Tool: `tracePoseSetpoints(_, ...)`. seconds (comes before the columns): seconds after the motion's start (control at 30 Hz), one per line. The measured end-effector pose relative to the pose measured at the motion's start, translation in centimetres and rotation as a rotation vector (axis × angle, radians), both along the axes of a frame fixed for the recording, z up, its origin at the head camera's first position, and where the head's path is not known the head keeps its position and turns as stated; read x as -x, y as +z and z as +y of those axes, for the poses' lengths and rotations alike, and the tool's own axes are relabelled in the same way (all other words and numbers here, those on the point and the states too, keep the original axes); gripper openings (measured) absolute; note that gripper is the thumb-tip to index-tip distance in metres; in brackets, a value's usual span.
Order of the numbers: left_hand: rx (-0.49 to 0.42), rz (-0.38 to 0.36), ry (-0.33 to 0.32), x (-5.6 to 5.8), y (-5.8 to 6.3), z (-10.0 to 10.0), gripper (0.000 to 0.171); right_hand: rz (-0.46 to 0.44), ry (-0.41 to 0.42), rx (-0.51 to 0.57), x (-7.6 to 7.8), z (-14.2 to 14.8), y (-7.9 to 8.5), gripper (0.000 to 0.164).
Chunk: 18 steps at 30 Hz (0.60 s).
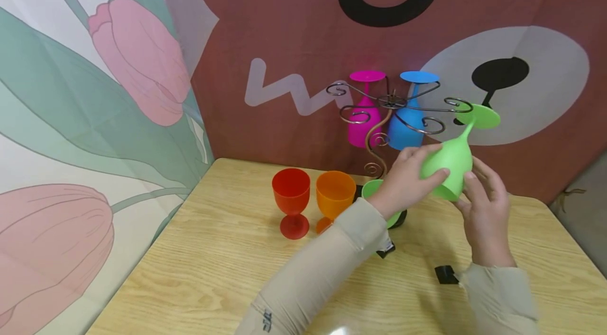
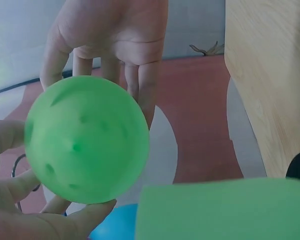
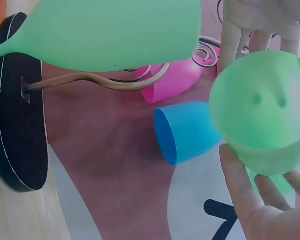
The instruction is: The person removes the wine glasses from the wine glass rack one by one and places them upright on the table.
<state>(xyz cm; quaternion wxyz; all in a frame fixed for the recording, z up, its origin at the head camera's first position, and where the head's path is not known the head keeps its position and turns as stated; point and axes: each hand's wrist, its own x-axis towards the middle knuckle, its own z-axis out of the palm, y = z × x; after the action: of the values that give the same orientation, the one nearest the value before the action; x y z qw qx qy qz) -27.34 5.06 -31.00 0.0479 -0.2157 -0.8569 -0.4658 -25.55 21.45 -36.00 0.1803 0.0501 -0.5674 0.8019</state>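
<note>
A light green wine goblet [image 1: 450, 161] hangs upside down and tilted between both hands, its foot beside a curled arm of the wire glass rack [image 1: 392, 100]. My left hand [image 1: 408, 179] grips the bowl from the left, thumb across its near side. On the other side my right hand [image 1: 488, 208] holds the bowl near its rim with bent fingers. The left wrist view looks into the goblet's bowl [image 2: 87, 140], with fingers around it. Magenta [image 1: 364, 124] and blue [image 1: 407, 127] goblets hang inverted on the rack; whether the green foot touches the rack I cannot tell.
Upright on the wooden table [image 1: 199, 272] stand a red goblet [image 1: 291, 193], an orange goblet [image 1: 335, 193] and another green goblet [image 1: 372, 187], partly behind my left arm. The rack's black base [image 3: 22, 110] is near them. A printed cloth [image 1: 284, 19] hangs behind.
</note>
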Motion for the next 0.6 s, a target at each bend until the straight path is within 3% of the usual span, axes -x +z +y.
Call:
tracePoseSetpoints(0.23, -0.034, -0.019, -0.022, -0.5, 0.2, 0.3, 0.046, 0.008, -0.014, -0.035, -0.6, 1.0, 0.0, 0.044)
tracePoseSetpoints(0.4, -0.054, -0.001, -0.082, -0.8, -0.1, 0.5, 0.035, 0.015, 0.034, 0.065, -0.9, 2.3, -0.4, 0.043)
tracePoseSetpoints(0.6, -0.031, -0.007, -0.152, -1.3, -0.8, 1.0, 0.037, -0.008, 0.125, 0.142, -1.2, 3.9, -1.1, 0.037)
